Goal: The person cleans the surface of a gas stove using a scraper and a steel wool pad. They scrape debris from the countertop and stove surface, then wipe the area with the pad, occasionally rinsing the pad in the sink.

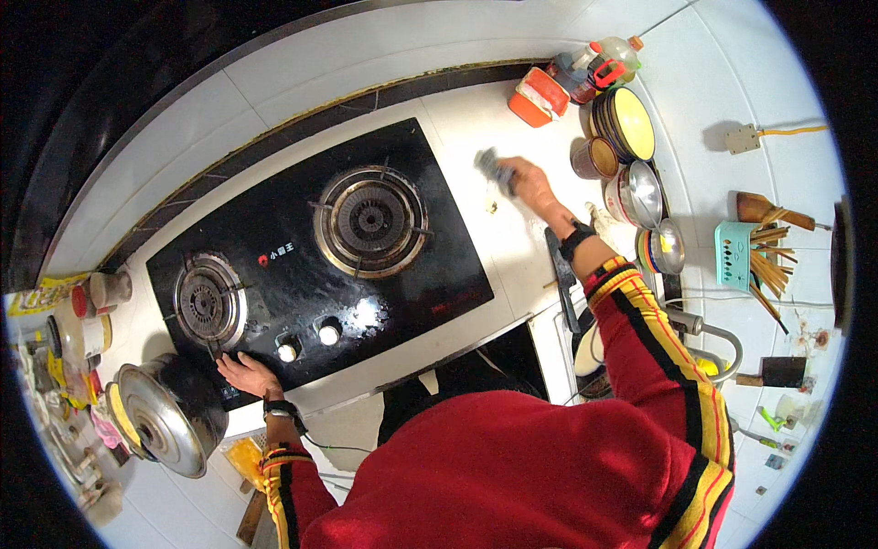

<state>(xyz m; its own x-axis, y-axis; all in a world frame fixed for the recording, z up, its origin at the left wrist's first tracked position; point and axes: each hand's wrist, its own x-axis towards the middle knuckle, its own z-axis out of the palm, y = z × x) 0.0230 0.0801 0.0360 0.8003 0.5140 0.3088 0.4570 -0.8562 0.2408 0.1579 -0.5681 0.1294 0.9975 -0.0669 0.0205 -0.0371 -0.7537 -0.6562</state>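
Observation:
My right hand (531, 184) grips a grey cloth or scouring pad (495, 170), blurred by motion, over the white tiled countertop (473, 141) to the right of the stove. Close to the cloth, a small brownish patch of residue (492, 205) marks the counter. My left hand (248, 375) lies flat and empty at the front left corner of the black glass gas stove (288, 226), by the left burner (207, 302). The right burner (370, 219) has no pot on it. Below my right wrist lies a dark-bladed knife (562, 281), partly under the forearm.
A lidded metal pot (164, 412) stands beside my left hand. Along the right wall are an orange-red tub (538, 97), bottles (621, 55), stacked bowls (631, 123), a brown cup (595, 158) and metal bowls (641, 195). A teal holder (732, 255) with chopsticks hangs there. Jars (82, 329) crowd the left.

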